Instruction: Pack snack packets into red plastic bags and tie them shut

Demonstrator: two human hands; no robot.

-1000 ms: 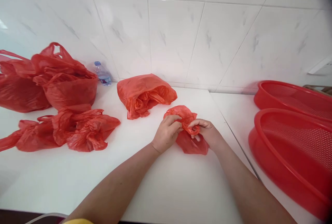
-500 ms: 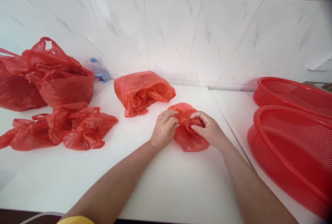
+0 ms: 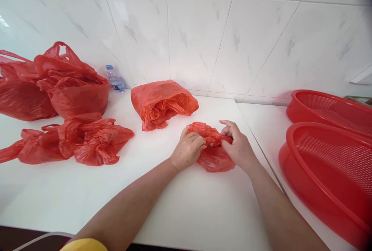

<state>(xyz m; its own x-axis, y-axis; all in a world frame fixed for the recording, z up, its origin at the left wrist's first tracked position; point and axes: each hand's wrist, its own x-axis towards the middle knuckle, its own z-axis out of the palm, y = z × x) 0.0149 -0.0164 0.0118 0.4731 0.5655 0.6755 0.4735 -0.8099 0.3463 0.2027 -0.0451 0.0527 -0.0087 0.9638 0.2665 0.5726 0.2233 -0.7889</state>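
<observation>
A small crumpled red plastic bag (image 3: 214, 154) lies on the white counter (image 3: 162, 200) in front of me. My left hand (image 3: 188, 149) pinches its left side with curled fingers. My right hand (image 3: 237, 146) grips its right side, the index finger raised a little. The bag's top edge is stretched between both hands. Behind it, a larger red bag (image 3: 162, 103) lies on its side, mouth open and stuffed with more red bags.
Loose red bags (image 3: 78, 140) lie at the left, with two full red bags (image 3: 74, 84) behind them. A small water bottle (image 3: 115, 78) stands against the tiled wall. Two red perforated plastic baskets (image 3: 334, 158) sit at the right.
Both hands have kept working the small red bag; it now lies flatter, its top edge pulled out between them. My right hand has shifted slightly right.
</observation>
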